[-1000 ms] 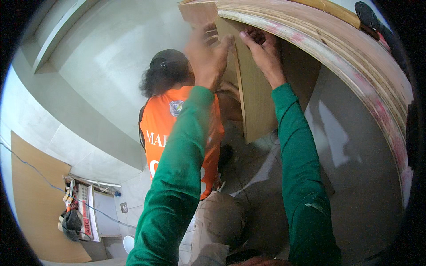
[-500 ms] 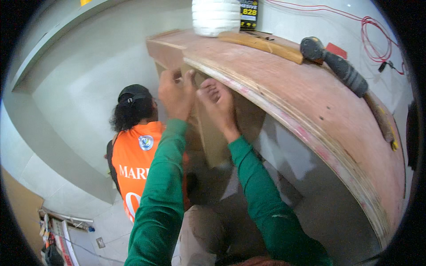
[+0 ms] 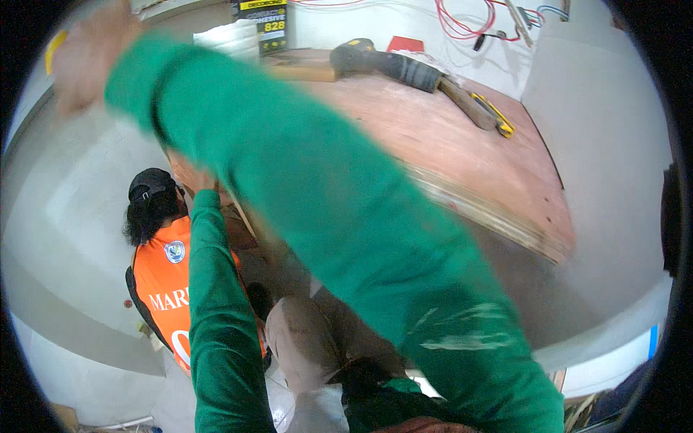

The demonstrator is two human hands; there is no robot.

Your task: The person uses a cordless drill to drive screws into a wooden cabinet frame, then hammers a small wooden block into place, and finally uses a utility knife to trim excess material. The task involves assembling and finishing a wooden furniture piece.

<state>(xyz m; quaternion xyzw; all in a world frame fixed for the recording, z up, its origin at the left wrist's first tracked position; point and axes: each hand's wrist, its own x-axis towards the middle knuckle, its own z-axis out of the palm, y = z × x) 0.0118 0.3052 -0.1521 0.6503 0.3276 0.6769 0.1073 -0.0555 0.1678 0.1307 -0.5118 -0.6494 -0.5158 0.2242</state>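
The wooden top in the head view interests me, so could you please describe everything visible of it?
The wooden top looks like plywood: a broad, flat, pinkish-brown panel, face up, with a few small dark marks. Its thick near edge shows pale stacked layers, ending in a corner at the right. The right green sleeve crosses the view before it, hiding much of it. A dark ribbed tool and a yellow cutter lie on it. Whether the left hand touches it is unclear.
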